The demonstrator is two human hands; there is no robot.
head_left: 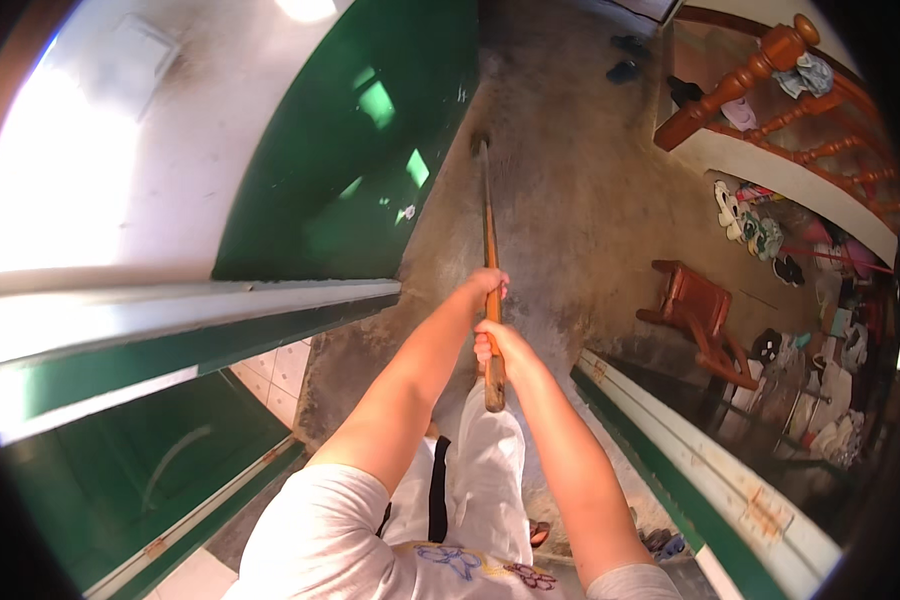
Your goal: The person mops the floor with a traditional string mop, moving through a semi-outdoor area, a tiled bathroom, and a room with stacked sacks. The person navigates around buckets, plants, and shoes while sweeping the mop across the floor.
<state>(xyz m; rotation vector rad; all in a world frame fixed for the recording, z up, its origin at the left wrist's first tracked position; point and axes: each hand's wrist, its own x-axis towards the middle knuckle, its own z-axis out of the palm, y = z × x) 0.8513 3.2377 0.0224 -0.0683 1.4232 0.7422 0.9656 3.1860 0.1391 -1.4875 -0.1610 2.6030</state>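
A long wooden pole (490,235) points straight away from me, with its thick worn butt end near my legs. My left hand (490,283) is closed round it, farther along the shaft. Closer to the butt, my right hand (496,345) wraps the same pole. The shaft thins toward its far end, where a small dark head sits against the concrete floor (560,190); its kind is too small to make out.
Green doors (340,190) and door frames stand on the left, another frame edge (710,460) on the right. A small brown wooden chair (695,305) is right of the pole. Beyond it are scattered shoes (745,220) under a wooden stair railing (750,85). Dark slippers (623,70) lie farther off.
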